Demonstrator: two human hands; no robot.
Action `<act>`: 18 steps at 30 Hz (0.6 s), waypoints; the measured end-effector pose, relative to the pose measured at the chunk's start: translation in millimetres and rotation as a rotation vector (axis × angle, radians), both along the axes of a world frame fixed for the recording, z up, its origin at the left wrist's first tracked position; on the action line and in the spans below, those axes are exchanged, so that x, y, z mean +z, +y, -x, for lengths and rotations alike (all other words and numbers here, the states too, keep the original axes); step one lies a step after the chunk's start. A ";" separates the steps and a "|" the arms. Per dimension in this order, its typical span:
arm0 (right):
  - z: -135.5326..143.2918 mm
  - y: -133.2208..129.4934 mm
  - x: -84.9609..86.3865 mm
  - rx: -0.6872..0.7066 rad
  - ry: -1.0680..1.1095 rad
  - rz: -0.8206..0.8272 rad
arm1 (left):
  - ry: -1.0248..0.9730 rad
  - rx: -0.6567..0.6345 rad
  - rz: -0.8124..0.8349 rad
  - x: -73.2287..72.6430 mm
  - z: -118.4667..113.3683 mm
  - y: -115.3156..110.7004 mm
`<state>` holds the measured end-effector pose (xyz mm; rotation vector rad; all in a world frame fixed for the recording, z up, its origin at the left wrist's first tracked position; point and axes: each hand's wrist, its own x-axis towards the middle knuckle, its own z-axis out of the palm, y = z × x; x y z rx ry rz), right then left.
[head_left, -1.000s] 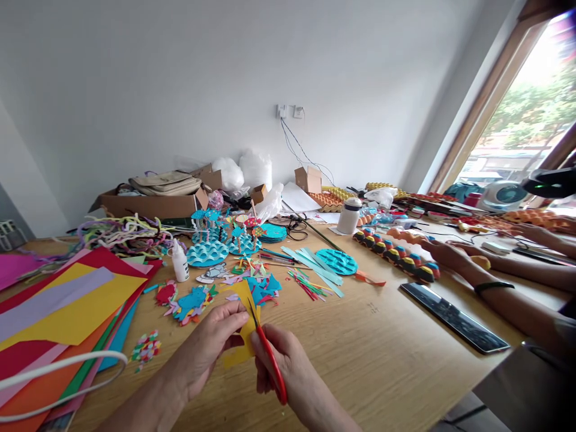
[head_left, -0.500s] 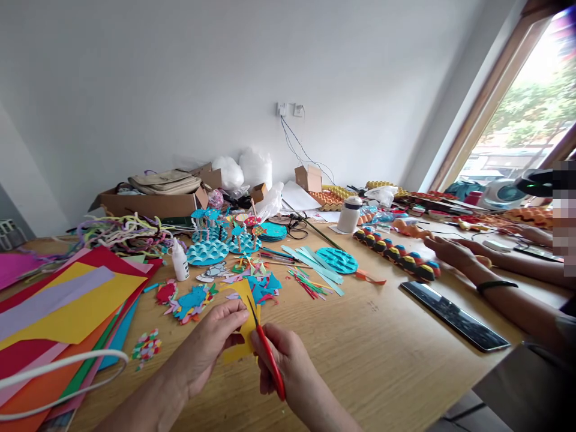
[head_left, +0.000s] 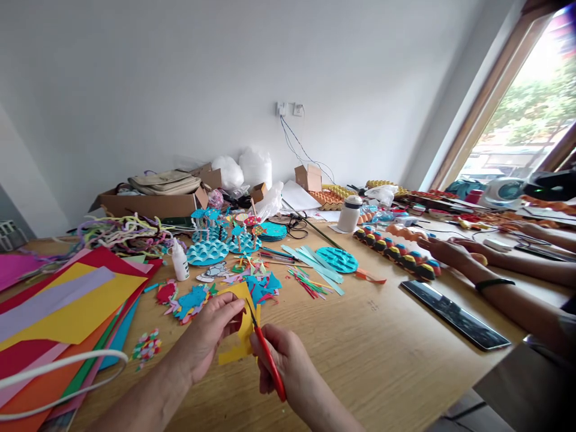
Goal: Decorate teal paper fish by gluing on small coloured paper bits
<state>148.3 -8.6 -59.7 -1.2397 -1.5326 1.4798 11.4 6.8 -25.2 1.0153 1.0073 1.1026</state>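
**Craft table, paper-cutting in progress**

Wooden table [head_left: 360, 348] under a plain white wall, window at its right end; all positions below are given from the white glue bottle [head_left: 180, 261].

- Left hand [head_left: 209, 336]: below and slightly right of the bottle, at the near edge. Fingers curled, thumb and fingertips pinching the yellow paper piece [head_left: 240, 327], which is held tilted just above the tabletop.
- Right hand [head_left: 281, 360]: further right of the bottle, closed around the handle of the red scissors [head_left: 267, 354]. Blades point up into the yellow piece; how far they gape cannot be told.
- Coloured paper sheets [head_left: 67, 312]: stacked left of and below the bottle, yellow and lilac on top.
- Blue paper cut-outs [head_left: 193, 300]: just below the bottle, among mixed scraps.
- Blue scalloped discs [head_left: 207, 252]: just right of the bottle.
- Pipe cleaners [head_left: 121, 234]: tangled, above-left of the bottle.
- Cardboard box [head_left: 153, 204]: behind the bottle, a beige bag on top.
- Painted egg tray [head_left: 396, 255]: far right of the bottle; another person's hand [head_left: 445, 252] rests beside it.
- Black tablet [head_left: 454, 315]: far right, lying flat.
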 end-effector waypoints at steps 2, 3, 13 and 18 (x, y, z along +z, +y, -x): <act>0.1 0.0 1.5 0.004 0.009 0.002 | 0.003 -0.005 0.000 -0.2 -1.2 -1.7; 0.2 -0.1 2.6 0.003 0.013 -0.001 | 0.004 -0.018 -0.001 -0.2 -1.9 -2.5; 0.4 -0.4 2.4 -0.005 0.028 -0.008 | -0.052 -0.081 0.025 -0.6 -6.0 -7.4; -0.8 -1.6 1.6 -0.013 0.020 -0.011 | -0.064 -0.081 0.037 0.4 -6.0 -8.1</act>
